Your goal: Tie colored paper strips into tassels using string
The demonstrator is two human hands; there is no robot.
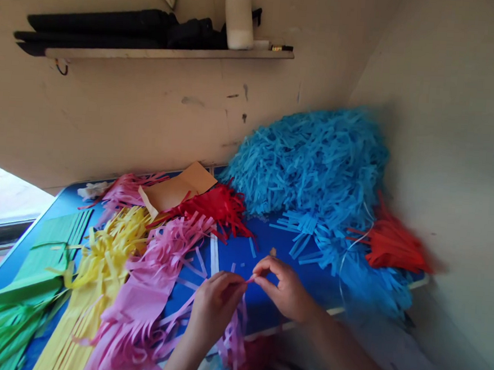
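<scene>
A shaggy blue paper heap [312, 161] is mounding at two o'clock. Fringed pink paper [141, 301] is curling at eight. At six, the left hand [217, 301] and right hand [282, 283] are pinching a thin pink strip [249, 280] between fingertips. Yellow paper [115, 260] is adjoining the pink; a white cord [342, 265] is curving at four. A scuffed beige wall [150, 110] is rising behind the blue table [263, 313], carrying a shelf [154, 56] at eleven.

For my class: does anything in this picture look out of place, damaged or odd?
Two things. The wall below the shelf has dark marks, so its surface looks worn. Near the left hand, loose pink strips lie at odd angles on the blue table, unlike those bunched in the pink fringe.
</scene>
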